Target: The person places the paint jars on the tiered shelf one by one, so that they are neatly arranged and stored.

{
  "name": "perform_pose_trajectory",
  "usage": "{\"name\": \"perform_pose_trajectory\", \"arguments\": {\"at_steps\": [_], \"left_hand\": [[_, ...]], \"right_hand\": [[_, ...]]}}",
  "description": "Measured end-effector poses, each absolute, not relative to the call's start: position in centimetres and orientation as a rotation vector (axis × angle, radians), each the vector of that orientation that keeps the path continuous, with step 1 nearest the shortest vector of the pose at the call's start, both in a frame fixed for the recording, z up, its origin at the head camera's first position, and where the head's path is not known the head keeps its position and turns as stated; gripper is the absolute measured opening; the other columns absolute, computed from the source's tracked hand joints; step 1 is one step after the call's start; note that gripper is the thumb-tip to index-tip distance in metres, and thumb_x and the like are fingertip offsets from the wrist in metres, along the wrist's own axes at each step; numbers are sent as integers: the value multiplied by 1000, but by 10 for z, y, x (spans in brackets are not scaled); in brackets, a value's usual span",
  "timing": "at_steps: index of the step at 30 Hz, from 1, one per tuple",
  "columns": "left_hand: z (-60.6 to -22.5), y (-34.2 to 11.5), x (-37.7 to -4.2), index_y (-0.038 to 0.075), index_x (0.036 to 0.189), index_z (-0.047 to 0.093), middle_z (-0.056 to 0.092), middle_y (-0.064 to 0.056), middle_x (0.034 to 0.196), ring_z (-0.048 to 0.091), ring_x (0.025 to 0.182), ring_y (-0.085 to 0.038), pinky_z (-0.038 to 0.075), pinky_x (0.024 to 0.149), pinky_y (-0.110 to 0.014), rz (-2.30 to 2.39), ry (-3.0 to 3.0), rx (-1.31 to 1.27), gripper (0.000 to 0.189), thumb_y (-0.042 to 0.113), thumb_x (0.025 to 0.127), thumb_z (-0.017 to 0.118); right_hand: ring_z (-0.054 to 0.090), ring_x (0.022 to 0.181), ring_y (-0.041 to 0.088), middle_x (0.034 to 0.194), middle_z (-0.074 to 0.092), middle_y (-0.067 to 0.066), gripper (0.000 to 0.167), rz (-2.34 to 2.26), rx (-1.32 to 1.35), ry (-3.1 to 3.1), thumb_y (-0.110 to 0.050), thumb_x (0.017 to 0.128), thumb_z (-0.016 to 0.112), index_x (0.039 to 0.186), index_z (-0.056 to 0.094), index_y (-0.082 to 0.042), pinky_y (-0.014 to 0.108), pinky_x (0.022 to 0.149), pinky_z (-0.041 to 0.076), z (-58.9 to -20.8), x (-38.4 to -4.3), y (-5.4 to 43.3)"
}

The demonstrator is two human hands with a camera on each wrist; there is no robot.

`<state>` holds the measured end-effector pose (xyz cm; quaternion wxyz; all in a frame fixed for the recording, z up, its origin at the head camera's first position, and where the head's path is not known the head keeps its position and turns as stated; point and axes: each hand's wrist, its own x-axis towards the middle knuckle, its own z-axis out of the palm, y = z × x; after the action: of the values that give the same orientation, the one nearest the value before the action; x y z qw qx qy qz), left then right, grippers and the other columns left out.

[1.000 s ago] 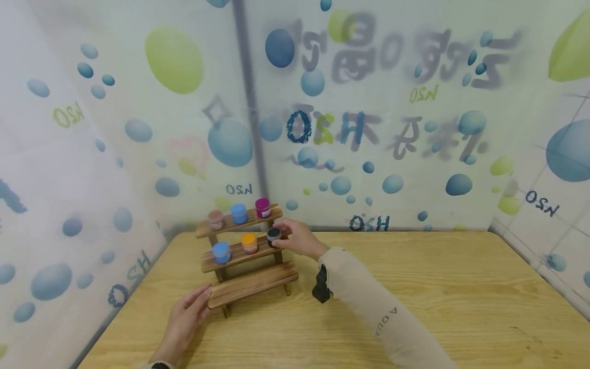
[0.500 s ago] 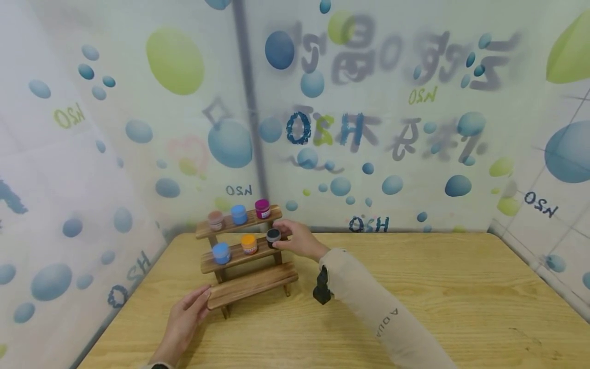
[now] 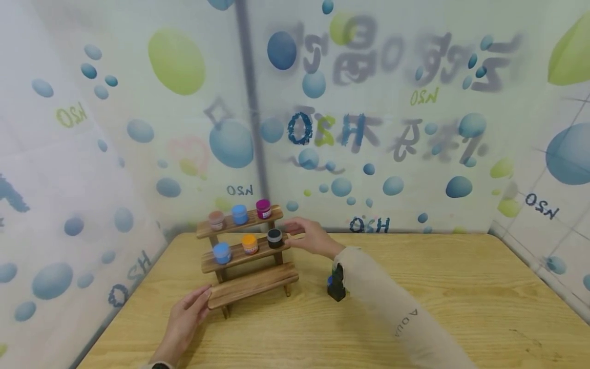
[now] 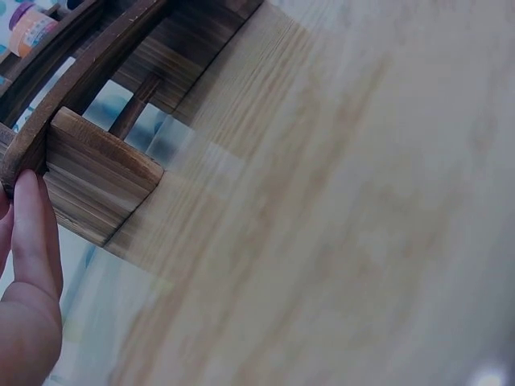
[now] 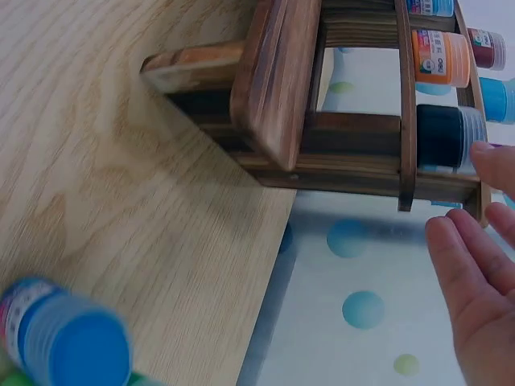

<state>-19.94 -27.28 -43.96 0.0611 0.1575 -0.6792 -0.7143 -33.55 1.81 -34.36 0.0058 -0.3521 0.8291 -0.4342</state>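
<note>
A three-step wooden display stand (image 3: 253,284) carries small paint jars. On its top step are a brown jar (image 3: 216,220), a light blue jar (image 3: 239,214) and a purple jar (image 3: 264,209). The middle step holds a blue jar (image 3: 222,253), an orange jar (image 3: 250,244) and a black jar (image 3: 274,238); the lowest step is bare. My left hand (image 3: 186,315) grips the left end of the lowest step, fingertips against the wood in the left wrist view. Beside the black jar, my right hand (image 3: 313,238) has its fingers spread around no object, thumb close to the jar's lid (image 5: 473,137).
A blue paint jar (image 5: 76,338) is on the wooden table (image 5: 121,145), with something green below it; in the head view the right wrist's camera mostly hides it. Behind the table's back edge hangs a patterned curtain (image 3: 396,128).
My right hand has let go of the black jar and drawn a little to the right. The jar stays on the middle step. My left hand keeps its place on the stand.
</note>
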Motion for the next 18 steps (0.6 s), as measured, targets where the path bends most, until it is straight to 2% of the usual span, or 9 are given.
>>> {"name": "perform_pose_trajectory", "arguments": {"at_steps": [3, 10, 13, 16, 18], "left_hand": [[-440, -273, -200, 12, 113, 58, 58, 4, 101, 57, 83, -4, 49, 73, -19, -2153, -2060, 479, 35, 30, 83, 62], [-439, -273, -200, 15, 108, 58, 57, 3, 102, 58, 83, -4, 49, 73, -18, -2170, -2046, 489, 30, 30, 83, 62], [-437, -273, -200, 11, 119, 53, 56, 3, 104, 58, 83, -3, 49, 74, -18, -2169, -2062, 489, 42, 31, 83, 62], [-436, -273, -200, 2, 127, 46, 56, 3, 105, 57, 84, -3, 49, 74, -18, -2165, -2077, 486, 55, 32, 83, 62], [-436, -272, -199, 4, 126, 47, 56, 4, 103, 57, 84, -3, 49, 75, -19, -2163, -2077, 490, 53, 31, 83, 62]], "right_hand": [[55, 98, 26, 110, 56, 16, 41, -1340, -1124, 2598, -11, 82, 64, 119, 50, -1, 33, 80, 48, -345, -335, 32], [53, 100, 30, 110, 55, 14, 37, -1312, -1112, 2567, -13, 84, 62, 117, 51, -1, 29, 77, 50, -355, -331, 67], [53, 100, 31, 111, 55, 15, 37, -1298, -1101, 2568, -13, 84, 61, 117, 51, 0, 29, 77, 50, -361, -328, 80], [54, 99, 28, 111, 55, 14, 37, -1275, -1080, 2583, -15, 85, 61, 117, 51, -1, 29, 76, 50, -369, -327, 91], [54, 98, 28, 110, 55, 15, 38, -1259, -1077, 2593, -17, 85, 61, 117, 51, 0, 29, 76, 51, -374, -326, 98]]}}
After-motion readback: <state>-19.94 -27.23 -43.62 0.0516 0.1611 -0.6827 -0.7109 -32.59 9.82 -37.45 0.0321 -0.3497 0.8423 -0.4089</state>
